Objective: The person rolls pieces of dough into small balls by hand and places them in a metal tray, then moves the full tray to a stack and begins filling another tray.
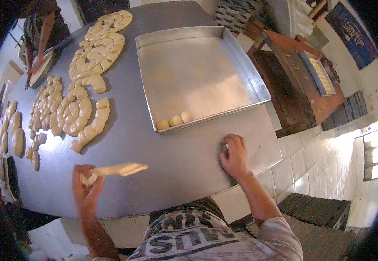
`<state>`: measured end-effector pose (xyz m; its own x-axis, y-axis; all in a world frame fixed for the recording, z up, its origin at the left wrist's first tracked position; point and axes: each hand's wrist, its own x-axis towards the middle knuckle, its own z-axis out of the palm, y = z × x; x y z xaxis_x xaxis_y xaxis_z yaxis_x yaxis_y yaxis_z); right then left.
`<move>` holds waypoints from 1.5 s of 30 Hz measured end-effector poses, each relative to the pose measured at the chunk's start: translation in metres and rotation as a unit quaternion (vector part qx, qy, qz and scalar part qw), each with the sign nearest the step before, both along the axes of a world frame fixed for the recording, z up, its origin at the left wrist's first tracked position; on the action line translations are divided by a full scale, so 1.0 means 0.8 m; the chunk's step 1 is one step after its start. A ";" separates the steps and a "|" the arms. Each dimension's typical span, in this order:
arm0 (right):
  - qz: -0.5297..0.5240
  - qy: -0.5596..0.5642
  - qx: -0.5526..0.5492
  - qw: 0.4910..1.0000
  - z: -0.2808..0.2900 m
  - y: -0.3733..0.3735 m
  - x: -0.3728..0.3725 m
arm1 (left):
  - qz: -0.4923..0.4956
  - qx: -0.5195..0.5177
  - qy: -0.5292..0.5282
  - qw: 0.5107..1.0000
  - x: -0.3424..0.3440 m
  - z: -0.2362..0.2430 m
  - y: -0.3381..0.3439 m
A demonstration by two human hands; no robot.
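Observation:
My left hand [86, 185] is closed round a strip of dough [121, 169], whose loose end sticks out to the right above the tabletop. Low over the metal table [167, 150], my right hand [236, 157] is cupped with fingers curled in. A small pale bit that looks like dough shows between its thumb and fingers; the rest is covered. Beyond both hands lies a large square metal tray [193, 71]. Three round dough balls [176, 120] sit in a row in its near left corner.
Cut dough lies in coils and clusters [76, 115] across the table's left side, with thicker lumps [18, 141] farther left. Another person [45, 32] handles a round board-like thing [42, 68] at the far left. A wooden table [293, 65] at right bears a filled narrow tray [317, 74].

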<state>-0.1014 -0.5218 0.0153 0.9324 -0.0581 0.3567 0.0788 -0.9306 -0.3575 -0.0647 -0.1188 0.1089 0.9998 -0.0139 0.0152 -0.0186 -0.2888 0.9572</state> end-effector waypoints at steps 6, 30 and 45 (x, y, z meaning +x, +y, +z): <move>-0.047 -0.078 0.397 0.913 0.095 -0.031 0.085 | -0.094 0.075 0.116 0.986 0.022 -0.056 -0.044; -0.103 0.036 -0.080 0.991 0.014 0.060 0.010 | 0.044 -0.205 0.095 0.973 0.024 -0.110 0.167; -0.056 -0.009 0.025 0.998 -0.035 0.041 0.041 | -0.160 -0.049 0.076 0.983 0.071 -0.043 -0.090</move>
<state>-0.0683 -0.4887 -0.0131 0.9127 -0.1796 0.3671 -0.0182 -0.9153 -0.4024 -0.0081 -0.1907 0.0745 0.9353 -0.3342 -0.1164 0.0511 -0.1977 0.9789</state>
